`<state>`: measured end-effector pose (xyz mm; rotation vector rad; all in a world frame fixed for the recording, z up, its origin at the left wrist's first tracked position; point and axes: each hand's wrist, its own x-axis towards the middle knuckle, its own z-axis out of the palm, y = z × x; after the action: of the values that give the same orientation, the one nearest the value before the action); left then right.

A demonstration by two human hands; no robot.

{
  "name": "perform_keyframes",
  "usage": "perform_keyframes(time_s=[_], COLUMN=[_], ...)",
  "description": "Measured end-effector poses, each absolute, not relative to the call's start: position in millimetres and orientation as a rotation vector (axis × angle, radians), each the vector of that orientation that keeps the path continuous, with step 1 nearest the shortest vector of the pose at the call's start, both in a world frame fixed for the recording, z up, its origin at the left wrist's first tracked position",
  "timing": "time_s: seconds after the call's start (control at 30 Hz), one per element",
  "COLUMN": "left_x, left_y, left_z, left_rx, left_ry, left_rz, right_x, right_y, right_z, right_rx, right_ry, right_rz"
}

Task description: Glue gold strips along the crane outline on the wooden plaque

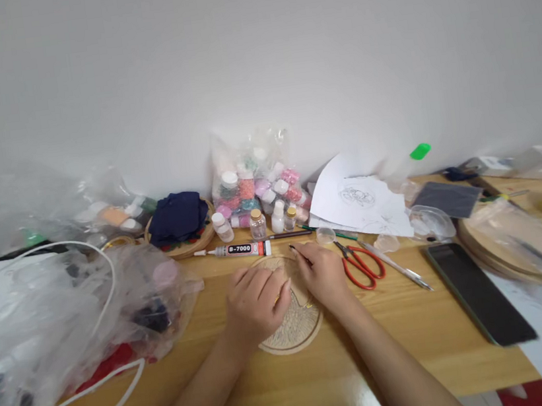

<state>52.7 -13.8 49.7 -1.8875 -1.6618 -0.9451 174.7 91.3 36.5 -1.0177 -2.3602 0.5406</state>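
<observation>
A round wooden disc (292,330) with fine line patterns on its face lies on the wooden table (257,398) between my forearms. My left hand (255,303) rests over the disc's left part, its fingers together and curled; something small and yellow shows by the fingers, too small to name. At the disc's upper right edge, my right hand (322,271) is closed around a thin dark-tipped tool, mostly hidden by the fingers. Just beyond the disc lies a B-7000 glue tube (240,250).
Red-handled scissors (363,265), a silver pen (399,267) and a black phone (480,292) lie to the right. Small bottles (257,225), bagged jars and drawn paper (358,201) stand or lie behind. Plastic bags (128,295) and white cables crowd the left.
</observation>
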Motion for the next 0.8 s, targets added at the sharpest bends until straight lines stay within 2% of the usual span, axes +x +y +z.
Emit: perform_keyframes(time_s=[0.8], left_x=[49], left_y=[-12], left_z=[43], left_rx=[-1.794], left_ry=[-1.818], left_rz=[-0.927], right_x=[175], right_y=[69], right_z=[50], right_rx=[-0.562], right_ry=[-2.339], right_rz=[0.718])
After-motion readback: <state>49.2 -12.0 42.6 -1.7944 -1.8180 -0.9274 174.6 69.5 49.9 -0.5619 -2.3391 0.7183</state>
